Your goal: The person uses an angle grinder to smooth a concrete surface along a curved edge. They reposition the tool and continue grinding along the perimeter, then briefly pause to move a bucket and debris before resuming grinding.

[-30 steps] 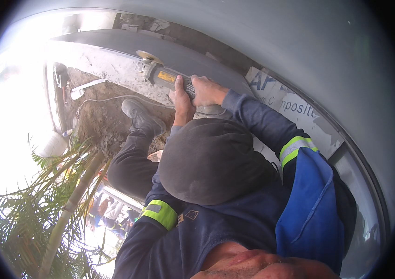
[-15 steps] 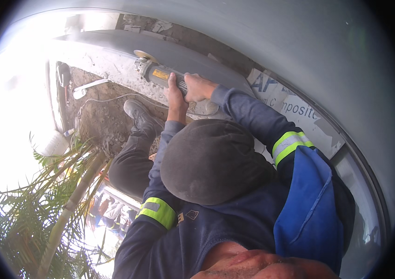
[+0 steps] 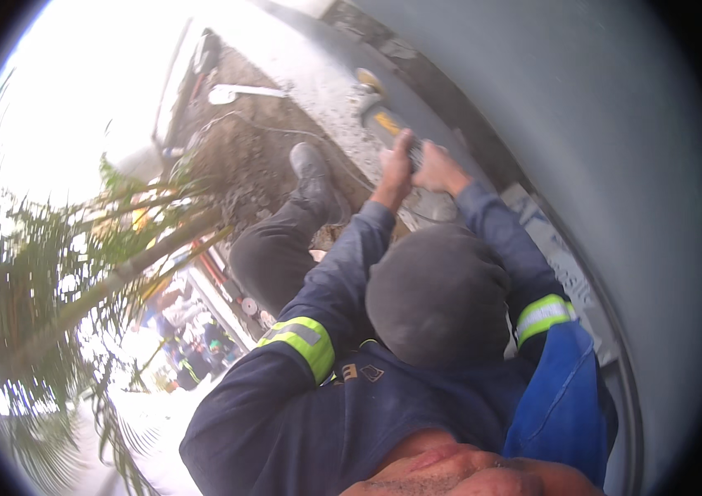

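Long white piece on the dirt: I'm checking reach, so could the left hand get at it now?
Probably not: the left hand is closed around the angle grinder, and the long white piece lies apart, off to its left. Nothing seems to cover it.

My left hand (image 3: 397,169) and right hand (image 3: 442,171) hide the grinder's rear (image 3: 417,154); its disc (image 3: 371,80) looks blurred. The palm (image 3: 107,289) smears, cut off by the dark rim; people (image 3: 194,360) beyond are too small to tell.

You show two bare hands (image 3: 395,172) (image 3: 440,169), one grey cylindrical angle grinder (image 3: 384,120), one round tan disc (image 3: 370,80), two yellow-green-and-silver reflective sleeve bands (image 3: 301,337) (image 3: 544,316) and one dusty grey shoe (image 3: 312,171).
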Demonstrator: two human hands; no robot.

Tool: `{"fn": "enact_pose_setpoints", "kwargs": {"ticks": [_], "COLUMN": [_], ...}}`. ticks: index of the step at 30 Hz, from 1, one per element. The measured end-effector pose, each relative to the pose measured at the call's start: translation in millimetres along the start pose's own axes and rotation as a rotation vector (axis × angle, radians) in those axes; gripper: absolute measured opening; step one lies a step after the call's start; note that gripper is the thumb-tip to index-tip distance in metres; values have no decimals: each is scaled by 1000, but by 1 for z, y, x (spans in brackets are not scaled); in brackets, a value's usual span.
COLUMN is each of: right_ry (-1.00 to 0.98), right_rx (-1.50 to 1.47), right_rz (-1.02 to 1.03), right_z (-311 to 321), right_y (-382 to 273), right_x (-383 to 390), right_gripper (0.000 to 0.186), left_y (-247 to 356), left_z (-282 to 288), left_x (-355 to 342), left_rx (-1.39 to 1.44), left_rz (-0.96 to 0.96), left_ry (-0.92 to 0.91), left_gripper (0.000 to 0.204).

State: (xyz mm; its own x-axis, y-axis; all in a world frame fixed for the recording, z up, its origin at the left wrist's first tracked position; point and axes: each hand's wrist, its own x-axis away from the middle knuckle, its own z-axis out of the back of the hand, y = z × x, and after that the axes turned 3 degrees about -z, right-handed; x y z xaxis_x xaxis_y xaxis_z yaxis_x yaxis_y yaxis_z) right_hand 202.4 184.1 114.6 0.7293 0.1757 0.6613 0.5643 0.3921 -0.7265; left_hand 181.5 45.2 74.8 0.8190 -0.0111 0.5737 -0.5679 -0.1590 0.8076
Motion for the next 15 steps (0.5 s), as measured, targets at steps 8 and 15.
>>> {"fn": "enact_pose_setpoints", "kwargs": {"ticks": [8,15], "right_ry": [113,139], "right_rx": [43,18], "right_rz": [-19,28], "right_z": [-1,-5], "right_y": [2,7], "right_x": [49,45], "right_gripper": [62,63], "left_y": [-3,-8], "left_z": [-17,-16], "left_x": [47,44], "left_rx": [33,48], "left_rz": [7,33], "left_ry": [38,46], "left_gripper": [39,41]}}
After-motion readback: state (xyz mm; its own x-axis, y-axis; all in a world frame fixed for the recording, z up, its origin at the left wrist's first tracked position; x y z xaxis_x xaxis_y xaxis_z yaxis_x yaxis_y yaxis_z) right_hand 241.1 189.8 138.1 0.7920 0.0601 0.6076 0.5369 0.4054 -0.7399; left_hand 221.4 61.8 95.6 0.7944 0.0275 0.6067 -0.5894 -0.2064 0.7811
